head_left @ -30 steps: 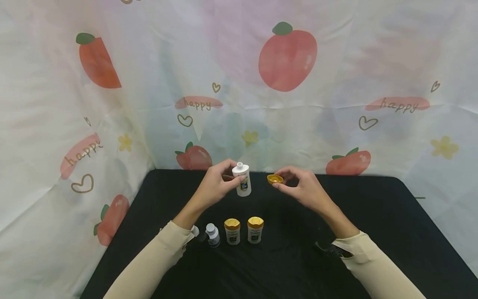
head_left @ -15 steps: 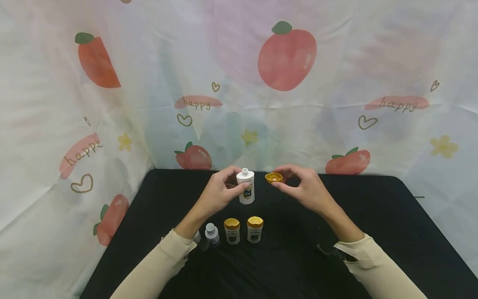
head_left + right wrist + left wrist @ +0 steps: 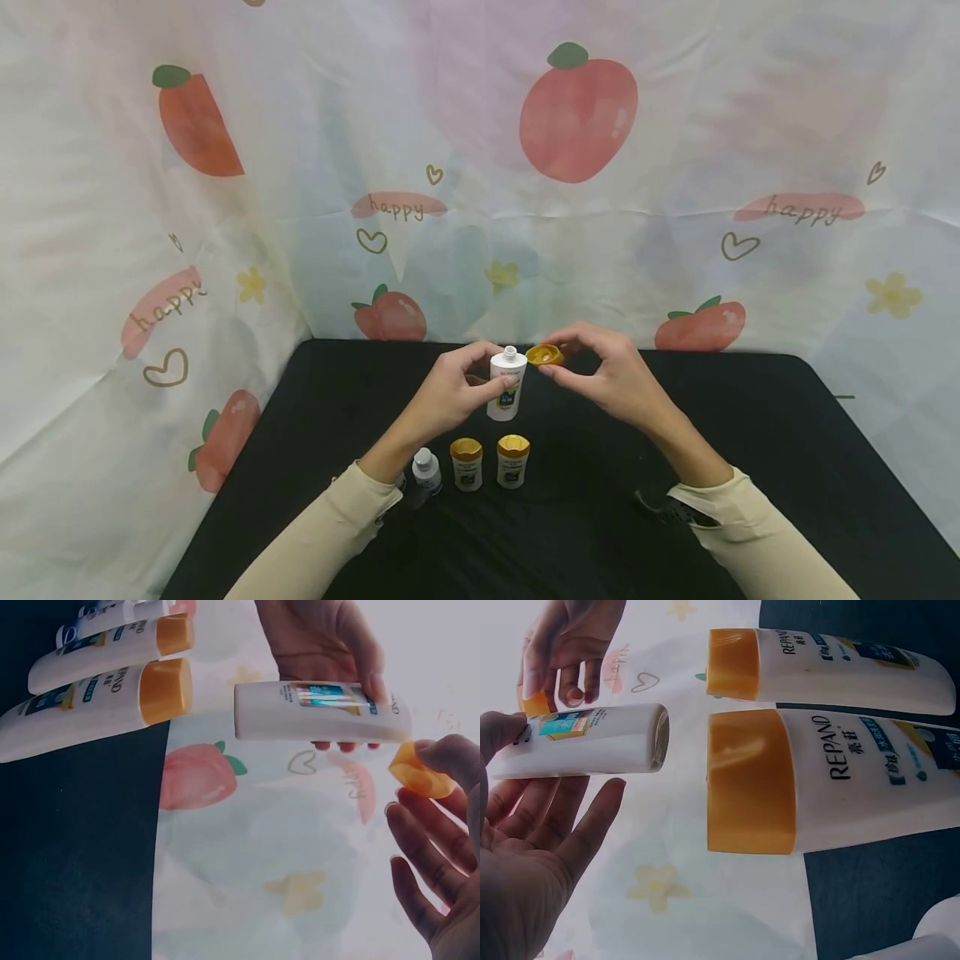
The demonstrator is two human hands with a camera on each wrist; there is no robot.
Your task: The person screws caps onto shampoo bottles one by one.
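Observation:
An uncapped white bottle [image 3: 507,400] with a bare screw neck is held upright above the table by my left hand [image 3: 457,390], thumb across its front. Beside its neck, my right hand [image 3: 603,367] pinches a golden-yellow cap [image 3: 545,356] by the edge, its hollow underside facing the head camera. In the right wrist view the cap [image 3: 420,772] is close to the top end of the bottle [image 3: 315,712]; I cannot tell whether they touch. The left wrist view also has the bottle [image 3: 592,742] between thumb and fingers.
Two white bottles with yellow caps, a left one [image 3: 467,465] and a right one [image 3: 513,461], stand on the black table [image 3: 600,533]. A small white-capped bottle [image 3: 427,472] is left of them, and another is mostly behind my left wrist. A printed curtain [image 3: 465,275] hangs behind the table.
My left hand has brought the white bottle rightward and a little lower, towards the cap. The cap in my right hand has shifted slightly left and up and tilted.

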